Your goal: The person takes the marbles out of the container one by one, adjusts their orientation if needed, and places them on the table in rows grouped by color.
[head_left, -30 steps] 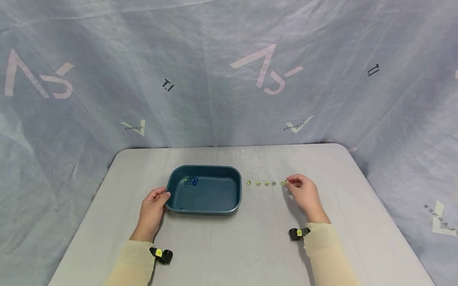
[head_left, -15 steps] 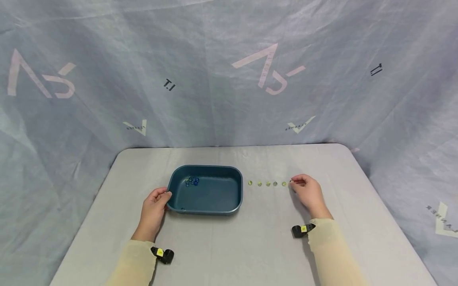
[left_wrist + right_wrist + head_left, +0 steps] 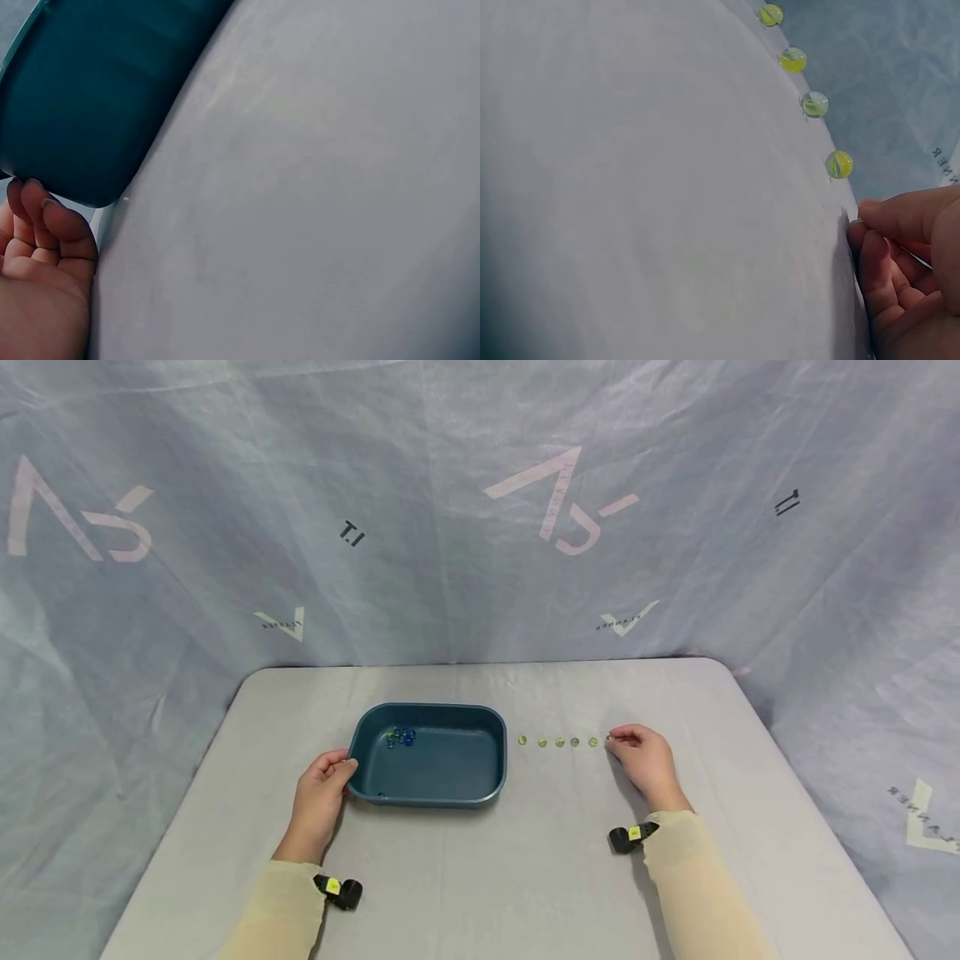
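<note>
A row of several glass marbles (image 3: 559,742), clear with yellow-green swirls, lies to the right of a dark teal rectangular tub (image 3: 427,802). At the row's right end my right hand (image 3: 645,764) pinches another marble (image 3: 609,738) between thumb and fingers, close over the table. Most of that marble is hidden by the fingertips in the right wrist view, just past the swirled marble (image 3: 839,164). My left hand (image 3: 321,793) holds the tub's left end, thumb at the rim and fingers along the outer wall. Blue and clear marbles (image 3: 408,737) sit at the tub's back left.
A single small marble (image 3: 382,796) lies by the tub's front wall. The table (image 3: 465,893) has a pale grey cover and rounded far corners. Behind and beside it hangs a grey-blue printed cloth (image 3: 427,527).
My right hand has shifted slightly right with the pinched marble, widening the gap to its neighbour in the row. The left hand keeps its hold on the tub.
</note>
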Action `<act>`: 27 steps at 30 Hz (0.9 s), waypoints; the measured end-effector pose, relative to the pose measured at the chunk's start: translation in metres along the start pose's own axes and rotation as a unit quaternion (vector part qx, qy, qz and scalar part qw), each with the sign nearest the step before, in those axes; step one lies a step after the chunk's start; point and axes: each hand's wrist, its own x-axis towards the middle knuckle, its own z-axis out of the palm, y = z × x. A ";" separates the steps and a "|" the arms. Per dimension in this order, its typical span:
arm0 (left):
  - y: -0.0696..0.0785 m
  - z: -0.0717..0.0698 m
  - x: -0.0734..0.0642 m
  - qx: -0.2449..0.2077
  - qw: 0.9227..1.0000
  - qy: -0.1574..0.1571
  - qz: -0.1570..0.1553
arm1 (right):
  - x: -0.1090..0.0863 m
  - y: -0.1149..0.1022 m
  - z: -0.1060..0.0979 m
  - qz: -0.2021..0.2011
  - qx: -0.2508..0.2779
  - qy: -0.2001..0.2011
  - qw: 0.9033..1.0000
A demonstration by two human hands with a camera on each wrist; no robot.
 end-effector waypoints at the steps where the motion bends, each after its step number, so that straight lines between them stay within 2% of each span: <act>1: 0.000 0.000 0.001 0.001 1.000 0.000 0.001 | 0.000 -0.001 0.000 0.003 0.000 -0.002 1.000; 17: 0.004 0.000 -0.004 0.004 1.000 0.000 -0.010 | -0.003 -0.006 0.002 0.022 -0.012 -0.011 1.000; 27: -0.002 0.001 0.000 0.001 1.000 0.006 -0.009 | 0.000 -0.008 0.003 0.029 -0.027 -0.011 0.999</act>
